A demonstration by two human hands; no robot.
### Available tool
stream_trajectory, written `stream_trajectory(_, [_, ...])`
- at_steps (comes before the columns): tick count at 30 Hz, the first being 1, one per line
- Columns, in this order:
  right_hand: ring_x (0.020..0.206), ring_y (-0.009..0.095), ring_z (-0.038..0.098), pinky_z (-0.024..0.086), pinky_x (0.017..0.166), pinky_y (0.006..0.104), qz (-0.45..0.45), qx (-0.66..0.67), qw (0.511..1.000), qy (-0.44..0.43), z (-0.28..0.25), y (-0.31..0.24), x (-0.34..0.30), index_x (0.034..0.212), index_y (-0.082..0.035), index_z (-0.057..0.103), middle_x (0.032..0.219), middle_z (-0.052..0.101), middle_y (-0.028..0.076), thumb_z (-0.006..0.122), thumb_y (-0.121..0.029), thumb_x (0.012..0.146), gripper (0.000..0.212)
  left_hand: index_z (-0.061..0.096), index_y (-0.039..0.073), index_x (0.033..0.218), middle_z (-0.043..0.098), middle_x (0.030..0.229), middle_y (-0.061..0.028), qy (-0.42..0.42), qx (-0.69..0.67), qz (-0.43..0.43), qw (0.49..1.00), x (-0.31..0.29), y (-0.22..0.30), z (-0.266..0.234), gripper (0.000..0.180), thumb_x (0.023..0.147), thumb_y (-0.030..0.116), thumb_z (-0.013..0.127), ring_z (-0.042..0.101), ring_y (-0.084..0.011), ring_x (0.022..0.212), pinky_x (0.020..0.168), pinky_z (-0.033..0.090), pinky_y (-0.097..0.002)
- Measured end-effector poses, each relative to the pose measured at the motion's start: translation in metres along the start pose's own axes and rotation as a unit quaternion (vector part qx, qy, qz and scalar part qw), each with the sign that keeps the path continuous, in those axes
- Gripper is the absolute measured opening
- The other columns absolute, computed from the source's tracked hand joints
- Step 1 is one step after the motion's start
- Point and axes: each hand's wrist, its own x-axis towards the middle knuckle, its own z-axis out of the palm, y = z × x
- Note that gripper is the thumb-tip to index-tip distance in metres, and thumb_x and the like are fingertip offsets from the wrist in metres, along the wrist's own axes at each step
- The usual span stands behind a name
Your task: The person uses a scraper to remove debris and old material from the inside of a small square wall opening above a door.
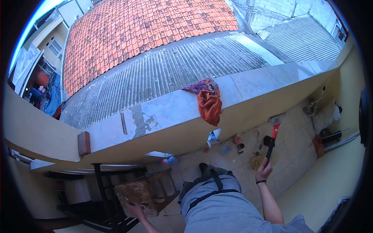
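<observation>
head view | right hand [264,169] closed around black handle end of a red-and-black roller tool [273,134], its grey head up and away from the grip | left hand [135,209] fingers curled on edge of worn board [136,197], board above the grip | orange cloth [210,105] on parapet wall [163,116] beyond the tool

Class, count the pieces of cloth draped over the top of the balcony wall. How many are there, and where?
2. A purple patterned cloth lies on the wall's top; an orange cloth beside it hangs down the inner face. More may be hidden beneath them.
</observation>
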Motion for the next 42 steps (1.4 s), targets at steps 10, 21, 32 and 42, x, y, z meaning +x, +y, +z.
stream_trajectory(10, [0.097, 0.051, 0.062, 0.048, 0.082, 0.0551, 0.314, -0.216, 0.924, 0.013, 0.005, 0.159, -0.056, 0.101, 0.006, 0.066, 0.099, 0.069, 0.030, 0.041, -0.059, 0.104, 0.069, 0.049, 0.001, 0.116, 0.057, 0.109, -0.0172, -0.032, -0.177, 0.547, 0.817, 0.000, 0.355, -0.152, 0.022, 0.098, 0.006, 0.061, 0.060, -0.0372, 0.101, 0.087, 0.050, -0.0448])
stream_trajectory(21, [0.104, 0.053, 0.061, 0.049, 0.088, 0.0554, 0.399, -0.179, 0.896, 0.080, -0.015, 0.194, -0.062, 0.115, 0.008, 0.067, 0.112, 0.067, 0.034, 0.039, -0.057, 0.105, 0.071, 0.061, 0.010, 0.115, 0.063, 0.112, -0.0063, -0.095, -0.048, 0.774, 0.625, 0.019, 0.477, -0.081, 0.028, 0.091, 0.020, 0.071, 0.061, -0.0291, 0.105, 0.092, 0.053, -0.0413])
stream_trajectory(32, [0.107, 0.053, 0.062, 0.050, 0.095, 0.0564, 0.303, -0.216, 0.928, 0.008, -0.009, 0.215, -0.045, 0.118, 0.009, 0.066, 0.117, 0.066, 0.034, 0.033, -0.066, 0.102, 0.084, 0.051, 0.012, 0.140, 0.055, 0.136, -0.0128, 0.128, -0.199, 0.668, 0.706, 0.043, 0.436, -0.129, 0.057, 0.096, 0.045, 0.066, 0.053, -0.0320, 0.126, 0.108, 0.041, -0.0454])
stream_trajectory(42, [0.075, 0.034, 0.066, 0.053, 0.065, 0.0467, 0.400, -0.249, 0.844, -0.257, 0.025, 0.114, -0.030, 0.105, 0.003, 0.069, 0.089, 0.070, 0.020, 0.044, -0.061, 0.102, 0.069, 0.036, -0.005, 0.147, 0.037, 0.152, -0.0267, 0.185, -0.132, -0.543, 0.809, -0.063, -0.059, 0.071, 0.090, 0.093, 0.062, 0.062, 0.039, -0.0378, 0.141, 0.115, 0.033, -0.0518])
